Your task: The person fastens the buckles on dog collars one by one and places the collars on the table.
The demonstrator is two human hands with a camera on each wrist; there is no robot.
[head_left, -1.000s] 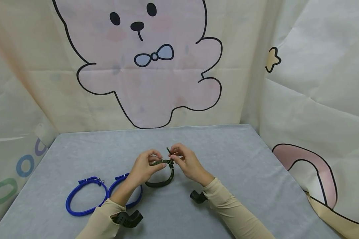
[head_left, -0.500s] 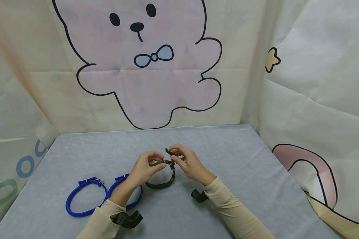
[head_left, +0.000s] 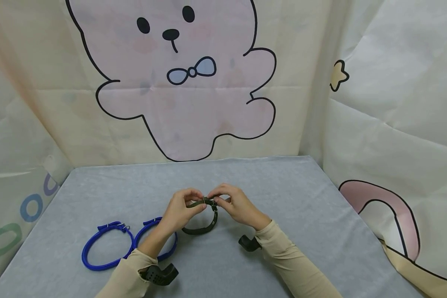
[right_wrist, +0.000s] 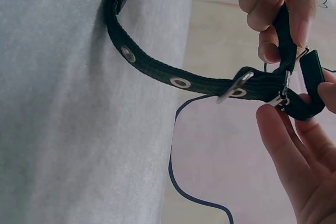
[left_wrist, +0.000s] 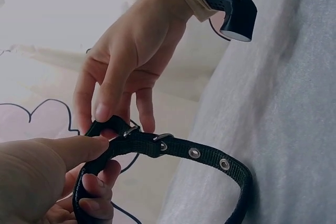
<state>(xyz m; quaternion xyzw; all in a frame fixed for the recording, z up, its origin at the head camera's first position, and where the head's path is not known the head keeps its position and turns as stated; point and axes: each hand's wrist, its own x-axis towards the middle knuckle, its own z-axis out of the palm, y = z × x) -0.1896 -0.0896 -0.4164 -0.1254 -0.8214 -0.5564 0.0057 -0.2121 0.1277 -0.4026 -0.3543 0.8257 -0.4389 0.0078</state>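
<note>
A dark green collar with metal eyelets is held up over the grey table, its lower loop near the cloth. My left hand pinches the strap just left of the metal buckle. My right hand pinches the strap's free end at the buckle. The left wrist view shows the eyelet strap and the buckle between my left thumb and the right hand's fingers. In the right wrist view the buckle's pin lies across an eyelet of the strap.
Two blue collars lie buckled into loops at the front left of the table. A cartoon-bear cloth hangs behind and more cloth drapes on the right. Black wrist cameras sit on both sleeves.
The strap's free end, which stuck up between my hands, now lies folded down at the buckle. My right hand has dropped slightly. The blue collars have not moved.
</note>
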